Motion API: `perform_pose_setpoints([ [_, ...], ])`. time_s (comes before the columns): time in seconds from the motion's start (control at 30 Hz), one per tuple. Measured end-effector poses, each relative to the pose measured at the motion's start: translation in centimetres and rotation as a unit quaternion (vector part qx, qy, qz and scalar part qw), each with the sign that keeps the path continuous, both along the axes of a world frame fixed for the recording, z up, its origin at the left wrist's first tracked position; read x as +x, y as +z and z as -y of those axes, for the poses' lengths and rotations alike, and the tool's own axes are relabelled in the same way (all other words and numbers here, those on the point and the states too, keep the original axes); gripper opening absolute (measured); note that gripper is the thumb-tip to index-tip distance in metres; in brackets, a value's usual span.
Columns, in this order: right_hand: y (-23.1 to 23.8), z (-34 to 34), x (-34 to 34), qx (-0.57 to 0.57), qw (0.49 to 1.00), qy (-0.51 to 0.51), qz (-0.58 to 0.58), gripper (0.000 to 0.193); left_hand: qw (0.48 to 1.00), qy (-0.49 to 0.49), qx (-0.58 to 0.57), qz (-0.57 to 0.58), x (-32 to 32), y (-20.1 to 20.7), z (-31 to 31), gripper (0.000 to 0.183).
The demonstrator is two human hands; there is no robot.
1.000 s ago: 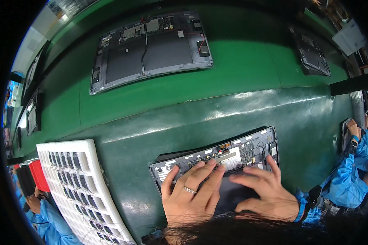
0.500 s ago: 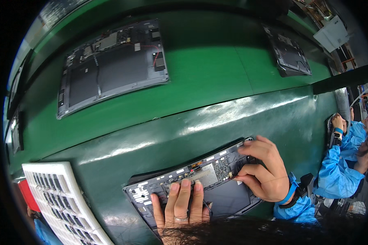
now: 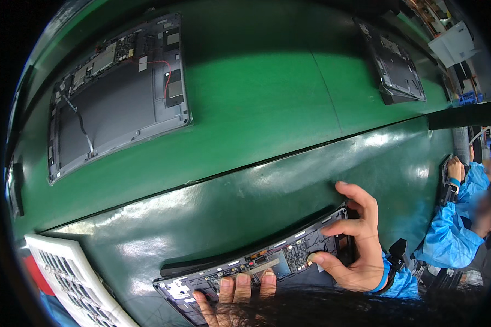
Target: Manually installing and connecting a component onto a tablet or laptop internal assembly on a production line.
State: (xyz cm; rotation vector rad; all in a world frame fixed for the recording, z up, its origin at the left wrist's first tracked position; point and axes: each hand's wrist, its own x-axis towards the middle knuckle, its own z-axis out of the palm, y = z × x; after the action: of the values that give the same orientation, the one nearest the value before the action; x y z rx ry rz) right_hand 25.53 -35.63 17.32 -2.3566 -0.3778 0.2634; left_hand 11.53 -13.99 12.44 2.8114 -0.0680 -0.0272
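Note:
In front of me lies an opened tablet-like device, a dark flat housing with a circuit board along its far side. My left hand rests on it, fingers spread and lying across the lower edge of the board. Over the right end is my right hand. Its thumb touches or hovers by the board's right end, with the index finger bent above the corner and another finger raised. I see nothing between them. Dark hair hides the near side of the device and part of my left hand.
A white foam tray with several small dark parts and wires stands at left. On the raised green surface lie a large opened device and another one at far right. A person in blue sleeves works at the right.
My right thumb and fingers have spread apart, and one finger has lifted. The view has shifted, so the device and both hands sit lower in it. My left hand still lies on the device.

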Motion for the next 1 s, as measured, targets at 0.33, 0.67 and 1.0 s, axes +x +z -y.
perform_pose_setpoints([
  [0.33,0.6,0.5,0.3,-0.083,0.986,0.125,0.066,0.037,0.998,-0.022,0.029,0.045,0.3,-0.9,1.0,0.052],
  [0.67,2.6,1.9,-4.1,-0.192,0.958,0.15,0.153,0.066,0.974,-0.022,-0.217,-0.053,6.9,7.2,-1.4,0.044],
  [1.0,0.4,4.3,-7.9,-0.122,0.935,0.254,0.217,0.074,0.836,0.536,-0.109,0.057,20.6,1.0,-24.9,0.077],
])
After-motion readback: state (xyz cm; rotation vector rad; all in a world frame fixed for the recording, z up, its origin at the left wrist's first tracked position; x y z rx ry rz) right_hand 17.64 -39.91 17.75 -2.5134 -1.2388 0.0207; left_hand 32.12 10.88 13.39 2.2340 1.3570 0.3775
